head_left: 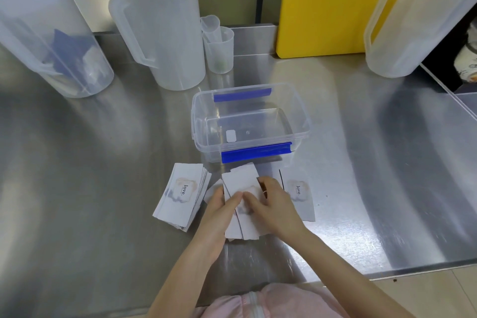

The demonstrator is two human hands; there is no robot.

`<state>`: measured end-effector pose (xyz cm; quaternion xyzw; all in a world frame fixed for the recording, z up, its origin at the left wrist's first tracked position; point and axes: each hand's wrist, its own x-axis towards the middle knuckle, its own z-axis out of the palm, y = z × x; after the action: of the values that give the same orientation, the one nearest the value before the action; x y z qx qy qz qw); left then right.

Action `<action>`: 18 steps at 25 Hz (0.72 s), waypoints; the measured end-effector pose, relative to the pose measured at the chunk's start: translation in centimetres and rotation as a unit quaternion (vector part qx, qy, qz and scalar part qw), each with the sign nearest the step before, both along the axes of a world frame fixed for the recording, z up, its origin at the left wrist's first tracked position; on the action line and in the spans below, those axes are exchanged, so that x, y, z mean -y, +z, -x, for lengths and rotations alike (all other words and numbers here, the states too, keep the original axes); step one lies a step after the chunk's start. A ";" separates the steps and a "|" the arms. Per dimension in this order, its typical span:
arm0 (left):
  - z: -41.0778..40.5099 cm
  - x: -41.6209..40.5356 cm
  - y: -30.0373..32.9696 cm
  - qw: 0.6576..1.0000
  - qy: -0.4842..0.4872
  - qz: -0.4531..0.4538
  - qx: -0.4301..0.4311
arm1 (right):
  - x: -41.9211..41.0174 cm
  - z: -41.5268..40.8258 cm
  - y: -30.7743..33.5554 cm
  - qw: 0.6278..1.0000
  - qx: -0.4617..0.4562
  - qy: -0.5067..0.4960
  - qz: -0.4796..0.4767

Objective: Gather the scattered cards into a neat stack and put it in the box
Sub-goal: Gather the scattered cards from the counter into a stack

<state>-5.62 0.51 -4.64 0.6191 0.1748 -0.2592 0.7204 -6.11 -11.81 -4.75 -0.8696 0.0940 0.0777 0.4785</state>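
Head view of a brushed stainless-steel bench [103, 162]. Both hands meet over a loose, fanned cluster of pale grey rectangular cards [241, 183] lying near the front edge of the bench. The left hand [219, 210] rests on the cluster's left side, fingers extended across the cards; the right hand [273, 204] lies on its right side, fingers pointing left so that the fingertips of the two hands touch at the middle. Both hands are flattened and pressed onto the cards rather than closed round them; card edges project beyond the hands toward the box and toward the person.

Just left of the left hand lies a roughly squared stack of matching cards [180, 197], its top face printed "love." over a pastel blot. Just right of the right hand a single card [299, 197] with the same print lies flat, partly covered by that hand.

Directly behind the cluster stands the clear rectangular plastic box with blue side clips [300, 111], open, with no cards in it.

At the rear stand three large translucent plastic jugs [165, 33], two small nested measuring cups [219, 46], and an upright yellow plastic board [330, 8].
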 end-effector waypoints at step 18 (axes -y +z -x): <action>-0.1 -0.5 0.1 0.999 0.027 0.041 -0.019 | 6.8 -0.9 -3.2 0.945 -0.134 -0.168 0.248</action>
<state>-5.53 1.01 -4.51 0.5787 0.1946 -0.2582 0.7487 -5.26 -18.64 -7.94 -0.9137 0.3185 0.0864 0.2370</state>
